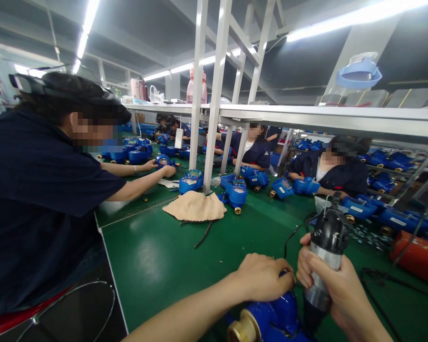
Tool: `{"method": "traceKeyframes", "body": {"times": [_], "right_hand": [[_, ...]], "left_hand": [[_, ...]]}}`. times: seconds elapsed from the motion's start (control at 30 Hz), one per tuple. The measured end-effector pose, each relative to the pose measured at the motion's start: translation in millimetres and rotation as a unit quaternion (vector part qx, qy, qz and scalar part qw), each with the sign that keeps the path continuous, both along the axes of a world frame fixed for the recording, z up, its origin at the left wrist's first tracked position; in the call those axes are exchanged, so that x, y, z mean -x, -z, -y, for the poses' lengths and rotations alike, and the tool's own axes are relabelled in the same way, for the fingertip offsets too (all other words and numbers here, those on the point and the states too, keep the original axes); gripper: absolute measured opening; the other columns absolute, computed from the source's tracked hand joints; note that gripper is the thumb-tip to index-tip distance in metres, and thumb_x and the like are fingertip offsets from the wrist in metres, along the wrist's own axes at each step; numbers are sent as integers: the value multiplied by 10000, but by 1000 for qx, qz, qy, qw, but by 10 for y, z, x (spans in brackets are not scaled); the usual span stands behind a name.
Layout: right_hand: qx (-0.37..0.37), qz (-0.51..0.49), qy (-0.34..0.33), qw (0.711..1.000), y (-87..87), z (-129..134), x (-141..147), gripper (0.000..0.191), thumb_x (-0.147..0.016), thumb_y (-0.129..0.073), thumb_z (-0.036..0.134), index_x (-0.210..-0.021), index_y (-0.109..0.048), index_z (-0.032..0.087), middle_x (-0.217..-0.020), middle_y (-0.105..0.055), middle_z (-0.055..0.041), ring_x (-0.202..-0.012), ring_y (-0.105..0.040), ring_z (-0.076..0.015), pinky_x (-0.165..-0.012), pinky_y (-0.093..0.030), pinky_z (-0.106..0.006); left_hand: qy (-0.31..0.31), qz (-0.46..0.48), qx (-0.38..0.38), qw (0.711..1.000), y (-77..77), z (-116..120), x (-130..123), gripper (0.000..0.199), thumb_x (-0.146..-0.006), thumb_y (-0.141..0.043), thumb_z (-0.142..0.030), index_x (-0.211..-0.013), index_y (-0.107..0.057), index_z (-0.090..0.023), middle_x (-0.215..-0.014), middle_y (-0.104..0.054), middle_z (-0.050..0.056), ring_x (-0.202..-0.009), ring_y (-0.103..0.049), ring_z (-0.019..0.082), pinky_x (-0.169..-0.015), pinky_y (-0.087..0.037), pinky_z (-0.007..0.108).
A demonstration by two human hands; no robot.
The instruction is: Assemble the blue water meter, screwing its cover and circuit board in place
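Observation:
A blue meter body with a threaded brass end lies at the bottom edge of the view, partly cut off. My left hand rests over its top, fingers curled round the upper part. Beside it, my right hand is wrapped round a black and silver power screwdriver, held upright with its dark tip pointing down at the right side of the meter. The tip's contact point is hidden. A black cord runs near the tool.
A tan cloth lies by the white shelf posts. More blue meters stand behind it. Loose screws and a red cylinder are at the right. A person works at the left, others across the green table.

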State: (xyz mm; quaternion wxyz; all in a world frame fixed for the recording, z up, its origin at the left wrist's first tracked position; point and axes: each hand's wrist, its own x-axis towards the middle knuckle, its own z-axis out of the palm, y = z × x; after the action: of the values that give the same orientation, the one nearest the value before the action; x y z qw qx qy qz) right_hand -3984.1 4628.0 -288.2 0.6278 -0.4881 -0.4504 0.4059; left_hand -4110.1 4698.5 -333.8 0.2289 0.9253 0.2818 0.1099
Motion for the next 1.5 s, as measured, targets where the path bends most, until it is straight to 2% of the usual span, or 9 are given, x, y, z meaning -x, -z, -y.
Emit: {"method": "traceKeyframes", "body": {"times": [0.3, 0.77, 1.23, 1.5], "right_hand": [[14, 28, -41, 999, 32, -67, -44, 251, -802, -654, 291, -941, -460, 209, -478, -471, 77, -405, -424, -85, -441, -342, -224], [18, -33, -39, 999, 8, -28, -27, 266, -786, -697, 302, -916, -485, 207, -497, -446, 80, -397, -397, -64, -420, -337, -215], [7, -68, -39, 997, 72, -6, -120, 254, -779, -707, 291, -882, -489, 212, -507, -449, 78, -399, -392, -74, -420, -314, -227], [-1, -92, -93, 991, 36, 12, -134, 298, -781, -696, 309, -994, -506, 222, -526, -422, 85, -395, -351, -53, -415, -288, -214]], "left_hand": [[-5, 8, 1, 1000, -5, 20, -3, 473, -927, -226, -502, -1129, -597, -289, -1111, -695, 63, -995, -665, 325, -797, -542, 448], [-32, 4, 22, 999, 18, 16, -25, 485, -929, -214, -501, -1147, -606, -317, -1118, -694, 45, -1021, -656, 307, -839, -520, 428], [-24, -10, 15, 1000, -6, 28, -82, 460, -926, -221, -466, -1154, -599, -334, -1119, -692, 23, -1006, -658, 285, -839, -510, 406], [-32, -15, 21, 999, 9, 25, -89, 465, -930, -218, -470, -1147, -603, -326, -1111, -693, 25, -1013, -653, 275, -855, -500, 398]]}}
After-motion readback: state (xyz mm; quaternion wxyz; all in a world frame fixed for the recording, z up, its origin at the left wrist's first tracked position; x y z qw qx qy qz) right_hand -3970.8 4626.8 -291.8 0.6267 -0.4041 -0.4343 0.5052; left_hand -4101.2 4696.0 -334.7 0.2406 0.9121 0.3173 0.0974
